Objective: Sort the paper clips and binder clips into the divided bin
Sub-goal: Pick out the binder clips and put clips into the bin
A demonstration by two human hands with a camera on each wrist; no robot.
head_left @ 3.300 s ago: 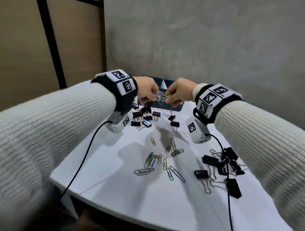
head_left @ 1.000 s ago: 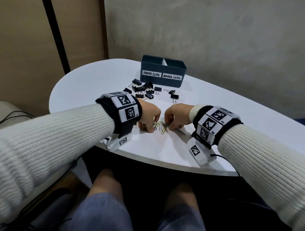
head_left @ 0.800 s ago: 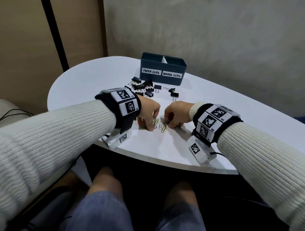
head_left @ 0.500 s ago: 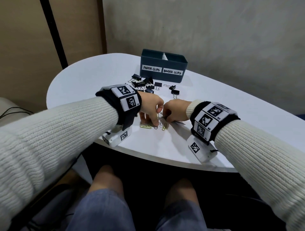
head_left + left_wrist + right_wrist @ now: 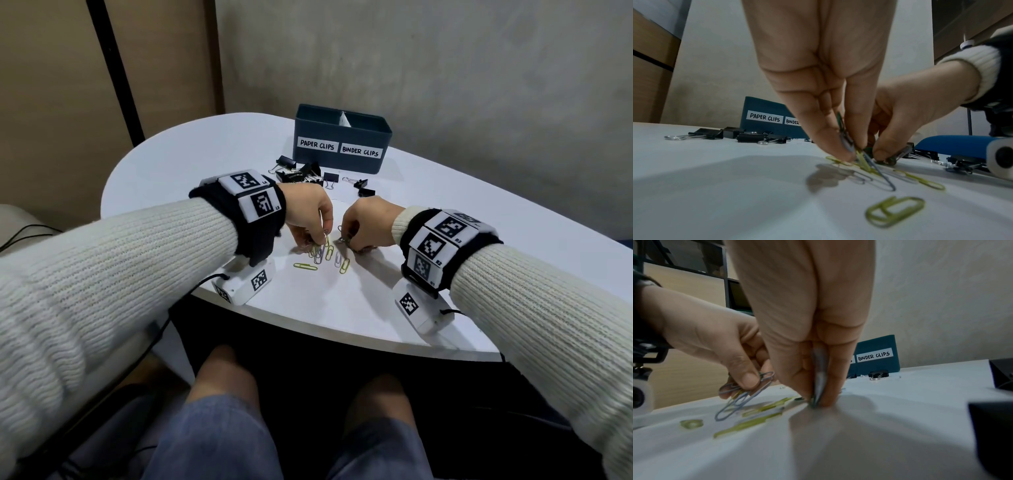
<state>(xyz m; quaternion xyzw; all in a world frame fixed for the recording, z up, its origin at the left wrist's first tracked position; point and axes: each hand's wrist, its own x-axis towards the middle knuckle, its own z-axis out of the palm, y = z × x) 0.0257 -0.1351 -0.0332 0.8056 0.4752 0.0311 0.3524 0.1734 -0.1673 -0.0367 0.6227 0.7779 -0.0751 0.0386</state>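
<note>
Several coloured paper clips [image 5: 329, 255] lie scattered on the white table [image 5: 212, 161] near its front edge. My left hand [image 5: 317, 236] pinches a small bunch of paper clips [image 5: 748, 394] just above the table; the same bunch [image 5: 846, 142] shows between thumb and fingers in the left wrist view. My right hand [image 5: 349, 236] pinches paper clips [image 5: 818, 386] against the tabletop, fingertips touching it. A yellow-green clip [image 5: 894, 211] lies loose in front. The dark blue divided bin [image 5: 342, 144], labelled PAPER CLIPS left and BINDER CLIPS right, stands at the back.
Black binder clips [image 5: 301, 171] cluster in front of the bin. More binder clips [image 5: 960, 162] lie to the right of my right hand. The table's curved front edge runs just below my wrists, with my knees under it. A blue object [image 5: 953, 144] shows at the right.
Both hands came down from in front of the bin to the loose clips at the table's front edge. Over the last second they have been gathering clips there, and fewer lie loose.
</note>
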